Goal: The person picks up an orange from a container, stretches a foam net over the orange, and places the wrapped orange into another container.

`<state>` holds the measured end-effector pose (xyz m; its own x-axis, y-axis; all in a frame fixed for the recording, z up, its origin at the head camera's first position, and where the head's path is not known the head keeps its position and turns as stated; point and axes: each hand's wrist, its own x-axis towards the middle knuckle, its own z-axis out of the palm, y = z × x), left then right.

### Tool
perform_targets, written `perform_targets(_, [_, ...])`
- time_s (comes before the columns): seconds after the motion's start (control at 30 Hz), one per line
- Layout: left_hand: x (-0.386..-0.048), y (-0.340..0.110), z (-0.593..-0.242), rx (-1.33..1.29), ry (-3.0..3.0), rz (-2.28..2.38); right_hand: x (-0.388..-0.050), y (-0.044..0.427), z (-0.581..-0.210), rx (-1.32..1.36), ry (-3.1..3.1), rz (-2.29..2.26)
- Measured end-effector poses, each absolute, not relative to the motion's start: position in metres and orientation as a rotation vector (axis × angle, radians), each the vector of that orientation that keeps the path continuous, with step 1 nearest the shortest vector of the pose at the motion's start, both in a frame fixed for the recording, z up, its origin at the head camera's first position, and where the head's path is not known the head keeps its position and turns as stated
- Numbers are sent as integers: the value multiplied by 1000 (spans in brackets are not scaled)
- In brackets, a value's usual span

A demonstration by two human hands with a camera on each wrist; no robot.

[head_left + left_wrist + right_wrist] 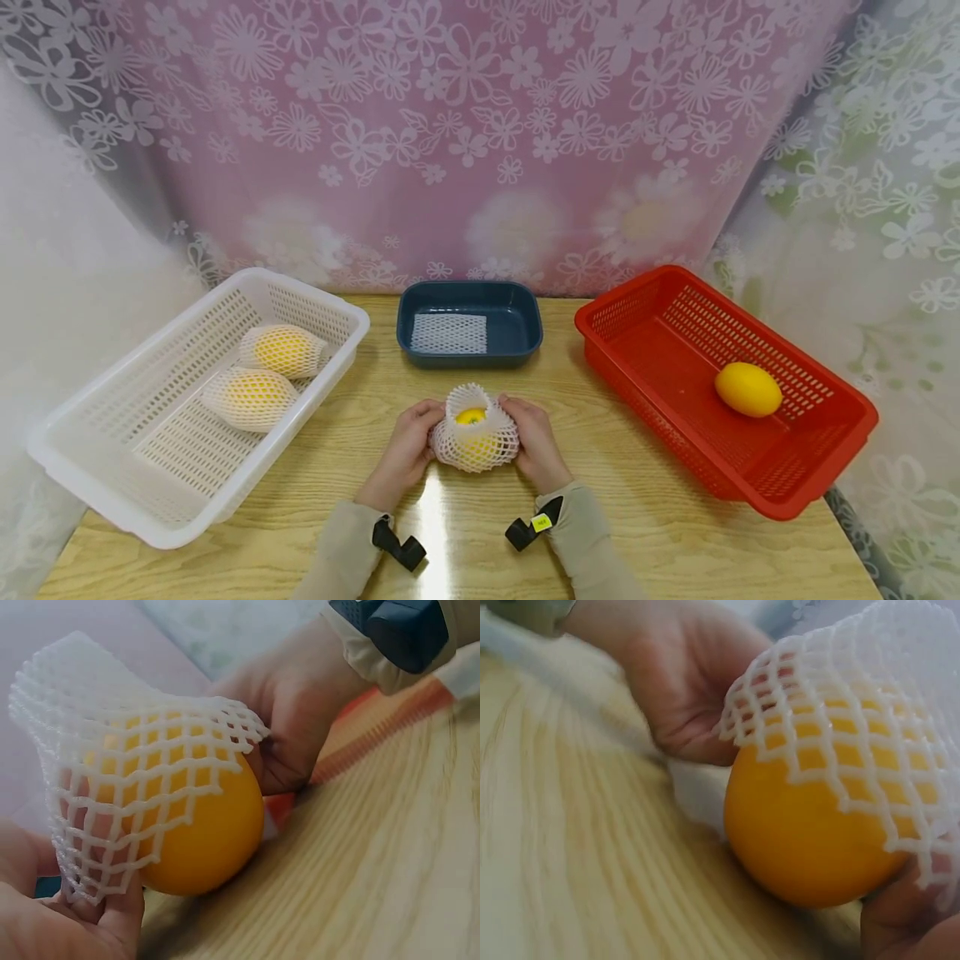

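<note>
The round, smooth fruit (210, 840) I hold is deep yellow under a white foam net (142, 754) patterned in open diamonds. My plain cloth sleeves (341, 542) are beige-grey. The wooden table (585, 433) is pale yellow-brown with streaky grain. At its left edge a slotted plastic basket (202, 454) is white; at its right edge another slotted plastic basket (675, 367) is red; near its far edge a rectangular tray (513, 333) is dark blue.

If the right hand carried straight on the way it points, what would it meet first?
The white foam net, partly over the yellow fruit: the right hand holds the net's side. Beyond, the dark blue tray seems next in line, though depth is hard to judge.
</note>
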<state>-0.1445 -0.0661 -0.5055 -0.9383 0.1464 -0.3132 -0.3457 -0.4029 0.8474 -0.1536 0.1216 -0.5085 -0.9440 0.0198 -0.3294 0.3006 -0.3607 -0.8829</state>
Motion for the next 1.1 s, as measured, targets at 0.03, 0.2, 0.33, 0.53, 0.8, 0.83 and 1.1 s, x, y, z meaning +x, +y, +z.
perform_targets(0.03, [-145,-66,-507,-282,1540,2388,-154,121,-509,426,1698,-2413])
perform_targets(0.2, [-145,-64,-509,-288,1644,2369,-155,118,-511,430,1854,-2366])
perform_targets(0.33, [-143,-62,-509,-264,1743,2354,-155,116,-512,387,2009,-2297])
perform_targets(0.53, [-142,-59,-511,-211,1942,2272,-152,116,-513,295,2252,-2167])
perform_targets(0.8, [-142,-56,-515,-170,2235,2095,-151,118,-513,234,2513,-1939])
perform_targets(0.83, [-142,-56,-515,-161,2283,2070,-151,118,-513,231,2542,-1911])
perform_targets(1.1, [-137,-59,-516,-31,2744,1832,-149,120,-512,228,2630,-1848])
